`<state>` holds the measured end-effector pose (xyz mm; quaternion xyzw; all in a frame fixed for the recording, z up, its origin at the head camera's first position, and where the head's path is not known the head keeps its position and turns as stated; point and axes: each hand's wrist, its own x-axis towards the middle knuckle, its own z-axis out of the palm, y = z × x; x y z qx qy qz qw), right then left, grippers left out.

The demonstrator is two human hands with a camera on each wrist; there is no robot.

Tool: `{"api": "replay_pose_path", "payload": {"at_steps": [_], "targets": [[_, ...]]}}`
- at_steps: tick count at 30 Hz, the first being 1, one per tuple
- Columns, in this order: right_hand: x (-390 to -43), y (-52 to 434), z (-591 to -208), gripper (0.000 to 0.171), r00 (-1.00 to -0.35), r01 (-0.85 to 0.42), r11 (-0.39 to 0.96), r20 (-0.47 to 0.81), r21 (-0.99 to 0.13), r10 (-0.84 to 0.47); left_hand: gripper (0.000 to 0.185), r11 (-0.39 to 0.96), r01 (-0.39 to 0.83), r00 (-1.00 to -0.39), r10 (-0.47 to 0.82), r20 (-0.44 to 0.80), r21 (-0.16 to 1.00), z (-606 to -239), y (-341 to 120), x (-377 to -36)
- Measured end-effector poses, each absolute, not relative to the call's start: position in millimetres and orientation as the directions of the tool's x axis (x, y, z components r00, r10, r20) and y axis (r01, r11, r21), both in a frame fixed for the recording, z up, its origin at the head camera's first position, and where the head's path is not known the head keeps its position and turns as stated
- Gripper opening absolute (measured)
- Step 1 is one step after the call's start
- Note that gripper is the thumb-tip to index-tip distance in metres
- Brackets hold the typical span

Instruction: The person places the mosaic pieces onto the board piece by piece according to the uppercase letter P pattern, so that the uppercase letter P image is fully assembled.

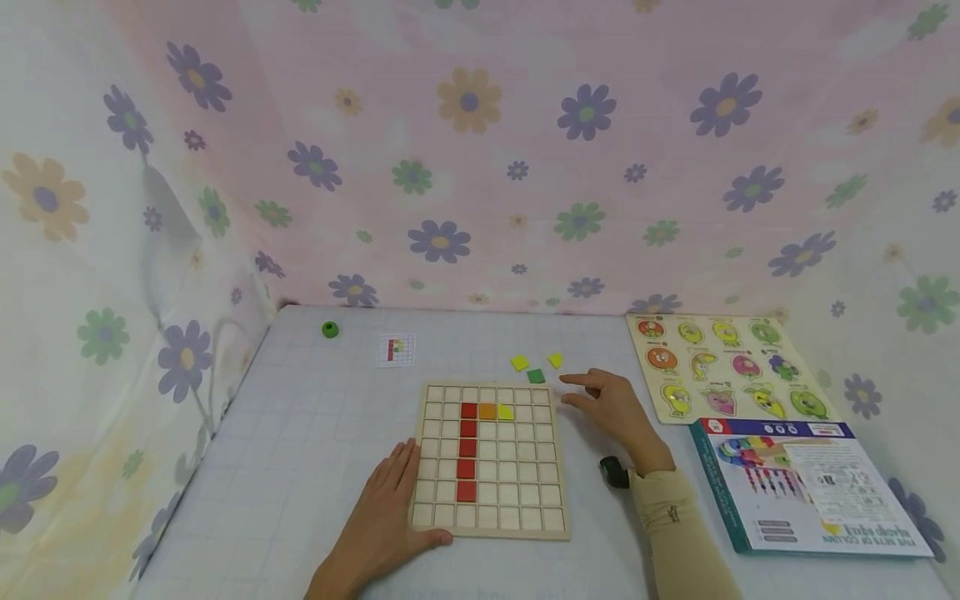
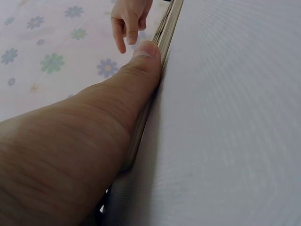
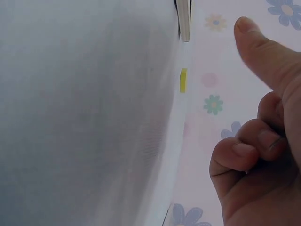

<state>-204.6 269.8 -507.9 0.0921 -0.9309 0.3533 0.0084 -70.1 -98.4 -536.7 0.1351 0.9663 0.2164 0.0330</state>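
Note:
A wooden grid board (image 1: 510, 475) lies flat on the table. Several red tiles (image 1: 468, 448) run down one column, with an orange tile (image 1: 487, 412) and a yellow tile (image 1: 506, 412) beside the top one. My left hand (image 1: 386, 504) rests against the board's left side, fingers straight, thumb at its front edge. Past the board's right edge, my right hand (image 1: 611, 408) holds nothing; index finger and thumb are apart, the other fingers curled. Close to its fingertips lie a green tile (image 1: 536, 376), a yellow square tile (image 1: 520, 362) and a yellow rounded-edge tile (image 1: 555, 360).
A small pattern card (image 1: 395, 350) lies behind the board, and a green bead (image 1: 330, 330) sits farther left. At right are a fruit puzzle board (image 1: 712, 367) and a boxed bead set (image 1: 810, 492). Flowered cloth walls (image 1: 517, 217) enclose the table.

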Motion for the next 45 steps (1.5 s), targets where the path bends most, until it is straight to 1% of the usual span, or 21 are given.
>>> {"api": "replay_pose_path", "payload": {"at_steps": [6, 10, 18, 23, 30, 37, 45], "targets": [[-211.8, 270.0, -509.9, 0.033, -0.982, -0.184, 0.728, 0.094, -0.661, -0.163, 0.13, 0.873, 0.251, -0.961, 0.277, -0.004, 0.418, -536.9, -98.8, -70.7], [-215.3, 268.9, -511.5, 0.033, -0.987, -0.155, 0.721, 0.075, -0.675, -0.142, 0.13, 0.876, 0.255, -0.961, 0.278, 0.003, 0.41, -537.5, -98.9, -71.8], [-222.7, 267.0, -515.4, 0.032, -0.988, -0.136, 0.696, 0.048, -0.705, -0.144, 0.132, 0.867, 0.235, -0.961, 0.274, -0.027, 0.439, -539.3, -98.7, -71.1], [-231.2, 263.3, -518.6, 0.032, -0.986, -0.148, 0.704, 0.047, -0.695, -0.161, 0.132, 0.87, 0.241, -0.961, 0.275, -0.02, 0.43, -540.1, -99.5, -70.7], [-241.1, 261.5, -523.5, 0.032, -0.985, -0.132, 0.699, 0.013, -0.703, -0.172, 0.132, 0.875, 0.243, -0.961, 0.276, -0.02, 0.419, -540.8, -99.1, -72.0], [-245.8, 256.8, -520.1, 0.032, -0.983, -0.124, 0.713, -0.013, -0.69, -0.183, 0.132, 0.872, 0.226, -0.961, 0.273, -0.047, 0.435, -538.6, -98.2, -72.4], [-251.5, 255.1, -521.8, 0.03, -0.979, -0.11, 0.71, -0.048, -0.695, -0.199, 0.132, 0.875, 0.251, -0.96, 0.279, -0.007, 0.415, -539.8, -98.6, -72.0]]}}
